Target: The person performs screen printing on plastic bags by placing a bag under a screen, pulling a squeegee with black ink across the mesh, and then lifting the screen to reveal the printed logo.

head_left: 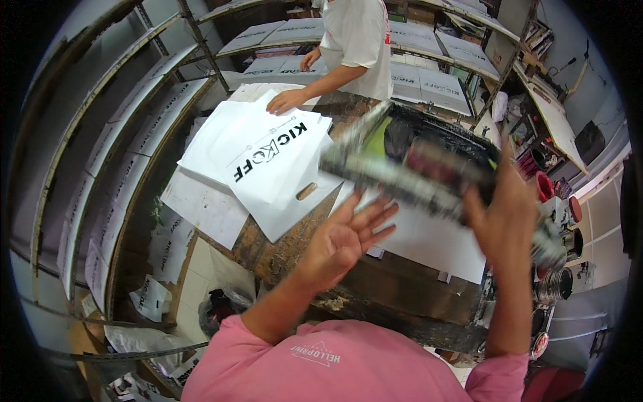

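A screen-printing frame (395,175) with dark, ink-stained mesh lies tilted over the table, smeared by motion. My left hand (345,242) is open, palm up and fingers spread, just below the frame's near rail; it holds nothing. My right hand (502,218) is at the frame's right side, blurred, and its grip cannot be made out. A blurred reddish-brown block (442,161) shows inside the frame. Under the frame lies a white sheet (429,241). To the left, a pile of white printed bags (268,187) with cut-out handles lies on the table.
A co-worker in a white shirt (355,47) stands across the table, one hand (287,100) on the bag pile. Racks (191,100) holding printed white bags line the left and back. Pots and tins (554,285) stand at the right. The worn wooden table (268,251) has a stained surface.
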{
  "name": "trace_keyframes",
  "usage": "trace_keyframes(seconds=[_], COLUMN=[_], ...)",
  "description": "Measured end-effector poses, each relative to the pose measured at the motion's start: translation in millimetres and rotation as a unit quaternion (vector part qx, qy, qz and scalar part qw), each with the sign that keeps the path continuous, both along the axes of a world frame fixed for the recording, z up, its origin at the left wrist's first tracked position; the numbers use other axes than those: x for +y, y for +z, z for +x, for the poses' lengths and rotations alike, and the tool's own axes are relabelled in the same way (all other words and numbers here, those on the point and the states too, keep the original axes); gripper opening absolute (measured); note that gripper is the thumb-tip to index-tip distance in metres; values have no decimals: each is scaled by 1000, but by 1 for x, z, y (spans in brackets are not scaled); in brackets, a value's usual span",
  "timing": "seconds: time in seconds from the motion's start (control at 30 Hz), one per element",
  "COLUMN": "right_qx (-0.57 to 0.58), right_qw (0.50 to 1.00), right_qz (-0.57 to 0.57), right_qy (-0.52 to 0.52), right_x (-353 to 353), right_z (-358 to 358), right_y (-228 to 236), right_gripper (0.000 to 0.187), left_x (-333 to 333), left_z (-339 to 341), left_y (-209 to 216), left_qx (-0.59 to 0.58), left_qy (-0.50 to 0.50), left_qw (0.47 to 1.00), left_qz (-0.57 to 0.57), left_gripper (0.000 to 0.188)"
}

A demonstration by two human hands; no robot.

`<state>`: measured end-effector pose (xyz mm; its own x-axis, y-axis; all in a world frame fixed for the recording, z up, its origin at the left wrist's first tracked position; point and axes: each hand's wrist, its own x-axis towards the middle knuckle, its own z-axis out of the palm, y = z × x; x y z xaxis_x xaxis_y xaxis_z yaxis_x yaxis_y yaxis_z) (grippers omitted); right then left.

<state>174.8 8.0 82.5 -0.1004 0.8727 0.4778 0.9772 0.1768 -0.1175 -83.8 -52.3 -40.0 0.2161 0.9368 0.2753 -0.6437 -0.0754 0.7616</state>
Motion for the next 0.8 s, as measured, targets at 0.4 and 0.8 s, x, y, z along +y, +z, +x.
trace_keyframes(seconds=[0.4, 0.8], right_qx=[57, -13], right_qw=[952, 980], right_qz=[-270, -113], right_qy=[133, 162], right_x=[-79, 108], right_z=[8, 36], right_y=[-198, -265], right_gripper=[45, 54], left_x=[-48, -71], left_z=[-15, -24], left_y=[-150, -188], left_qx=[9, 41], left_qy=[8, 25], left_qw=[894, 928], left_qz=[-447, -370], left_gripper=[117, 79])
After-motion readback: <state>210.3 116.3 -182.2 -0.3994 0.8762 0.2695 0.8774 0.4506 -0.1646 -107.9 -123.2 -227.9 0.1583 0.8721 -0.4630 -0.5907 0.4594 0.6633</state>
